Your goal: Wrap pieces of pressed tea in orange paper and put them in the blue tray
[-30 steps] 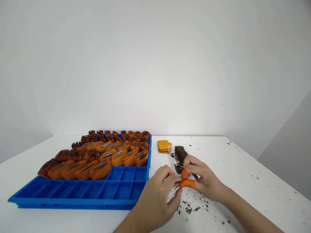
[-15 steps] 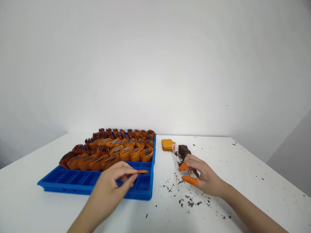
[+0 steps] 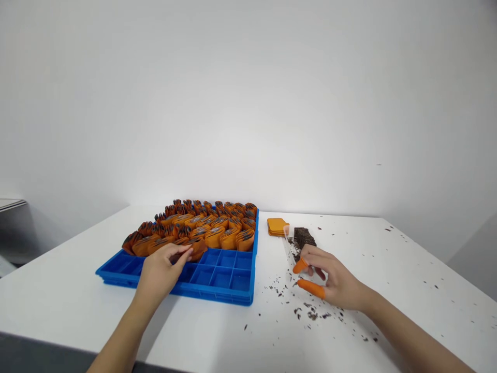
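White counter (image 3: pixel 217 336), white wall (image 3: pixel 252 103) right behind it, pretty plain room honestly. The wall has one tiny mark (image 3: pixel 379 165) off to the right and gets greyer toward the lower right corner. Over at the left edge of the view there's some grey thing (image 3: pixel 12 204) cut off by the frame, can't tell what it is. A dark strip (image 3: pixel 42 355) shows below the counter's front edge.

The blue tray (image 3: pixel 209 295) sits left of centre, split into little compartments, with rows of orange bundles (image 3: pixel 229 239) standing packed toward the back. The left hand (image 3: pixel 161 269) is over the tray's front part, thumb and fingers pinched together on an orange pouch (image 3: pixel 199 249) at the end of the nearest row.

The right hand (image 3: pixel 337 280) is well to the right, low over the counter, thumb and index spread with a gap and no visible grip on anything. Both wear orange finger covers (image 3: pixel 310 288). Just beyond it are a clear container (image 3: pixel 287 239) with a dark brown block (image 3: pixel 305 236) and a yellow-orange stack (image 3: pixel 277 226). Dark flakes (image 3: pixel 311 314) are scattered all over that side.
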Available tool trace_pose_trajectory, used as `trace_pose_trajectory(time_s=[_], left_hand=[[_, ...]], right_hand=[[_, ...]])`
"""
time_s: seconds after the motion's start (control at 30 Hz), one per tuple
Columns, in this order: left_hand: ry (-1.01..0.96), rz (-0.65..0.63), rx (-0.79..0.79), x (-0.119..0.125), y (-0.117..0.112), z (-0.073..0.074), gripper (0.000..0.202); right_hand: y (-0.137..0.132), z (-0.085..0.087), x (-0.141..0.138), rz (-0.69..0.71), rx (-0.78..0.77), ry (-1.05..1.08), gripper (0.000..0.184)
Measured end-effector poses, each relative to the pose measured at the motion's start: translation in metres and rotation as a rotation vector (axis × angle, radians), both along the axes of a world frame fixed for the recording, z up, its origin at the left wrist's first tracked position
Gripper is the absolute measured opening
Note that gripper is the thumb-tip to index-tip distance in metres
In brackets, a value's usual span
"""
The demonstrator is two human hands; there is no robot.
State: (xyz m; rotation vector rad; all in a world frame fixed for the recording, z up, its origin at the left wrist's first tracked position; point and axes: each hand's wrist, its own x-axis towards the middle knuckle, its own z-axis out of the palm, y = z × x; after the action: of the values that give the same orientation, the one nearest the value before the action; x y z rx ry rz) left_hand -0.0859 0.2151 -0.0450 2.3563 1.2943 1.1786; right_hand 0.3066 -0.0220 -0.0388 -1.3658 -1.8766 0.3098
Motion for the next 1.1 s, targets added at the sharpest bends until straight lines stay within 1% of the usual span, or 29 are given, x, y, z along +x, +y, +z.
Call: trace_pose_trajectory(time_s=[0.03, 0.13, 0.23, 0.3, 0.43, 0.57, 0.63, 0.7, 0.93, 1.1], left_hand=[[0.014, 0.006, 0.043, 0.001, -0.001, 0.0, 0.037], [0.041, 0.018, 0.09, 0.003, -0.005, 0.002, 0.035], [0.11, 0.032, 0.176, 0.006, -0.012, 0.002, 0.035], [0.152, 0.044, 0.2, 0.008, -0.017, 0.002, 0.034], [0.132, 0.03, 0.142, 0.012, -0.025, 0.007, 0.03], [0.058, -0.043, 0.025, 0.022, -0.03, 0.018, 0.032], [0.084, -0.085, -0.042, 0.029, -0.031, 0.022, 0.033], [0.145, -0.1, -0.09, 0.035, -0.031, 0.025, 0.034], [0.284, -0.056, -0.129, 0.047, -0.021, 0.017, 0.032], [0.426, 0.024, -0.076, 0.051, -0.019, 0.019, 0.032]], right_hand=[[0.0, 0.001, 0.0, 0.002, 0.002, -0.002, 0.011], [-0.001, 0.002, -0.001, 0.015, 0.003, -0.014, 0.014], [-0.003, 0.004, -0.003, 0.023, -0.007, -0.025, 0.017], [-0.004, 0.005, -0.003, 0.023, -0.008, -0.032, 0.017], [-0.005, 0.007, -0.004, 0.019, 0.003, -0.062, 0.018], [-0.005, 0.008, -0.004, 0.021, 0.013, -0.073, 0.018], [-0.005, 0.008, -0.004, 0.022, 0.015, -0.072, 0.018], [-0.005, 0.007, -0.004, 0.019, 0.005, -0.072, 0.018], [-0.006, 0.009, -0.003, 0.033, -0.004, -0.076, 0.015], [-0.006, 0.009, -0.004, 0.033, 0.008, -0.091, 0.018]])
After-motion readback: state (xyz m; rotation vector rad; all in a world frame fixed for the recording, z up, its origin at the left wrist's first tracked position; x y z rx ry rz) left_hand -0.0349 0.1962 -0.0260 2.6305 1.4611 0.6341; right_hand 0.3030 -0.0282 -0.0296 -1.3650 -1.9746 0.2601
